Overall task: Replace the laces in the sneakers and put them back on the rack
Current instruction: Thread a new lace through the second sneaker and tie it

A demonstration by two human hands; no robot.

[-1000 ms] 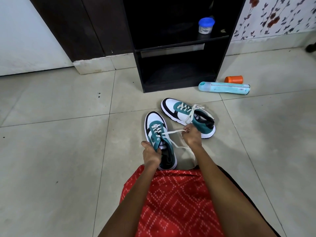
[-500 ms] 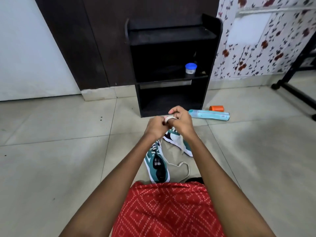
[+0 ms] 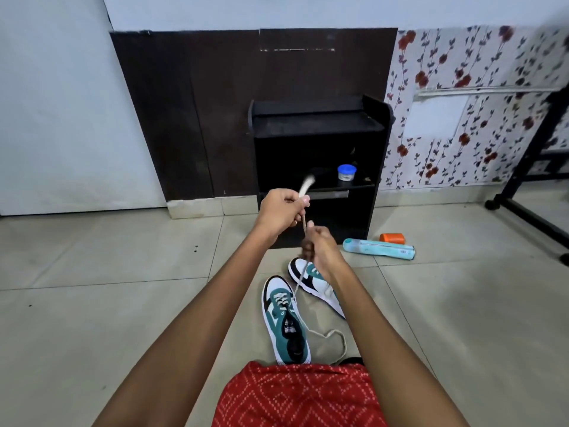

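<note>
Fingers of the left hand (image 3: 281,211) curl tight round a white lace (image 3: 304,188), whose blurred end sticks up out of the fist. Just below and a little nearer, the right hand (image 3: 320,245) pinches the same lace, so a short stretch runs taut between the two. Both hands are raised in the air in front of the rack's lower shelves.

From the right hand the lace slants down to the upper eyelets of the near sneaker (image 3: 286,322), a teal, white and black shoe lying on the floor with its toe pointing away from the person. The far sneaker (image 3: 317,285) lies just beyond it to the right, partly hidden behind the right wrist. A loose loop of lace (image 3: 335,340) rests on the tiles beside the near sneaker's heel.

The floor (image 3: 92,303) is pale glossy tile with dark grout lines and a few small specks. A low black rack (image 3: 317,143) stands against the wall; a small jar with a blue lid (image 3: 347,172) sits on its middle shelf. To the rack's right, a pale blue bottle (image 3: 378,248) lies on its side with an orange cap (image 3: 391,237) just behind it. Behind the rack is a dark brown panel (image 3: 200,118), with white wall (image 3: 46,103) to the left and floral wallpaper (image 3: 462,72) to the right. A black metal frame (image 3: 529,167) stands at the far right. Red patterned cloth (image 3: 298,396) covers the person's lap.
</note>
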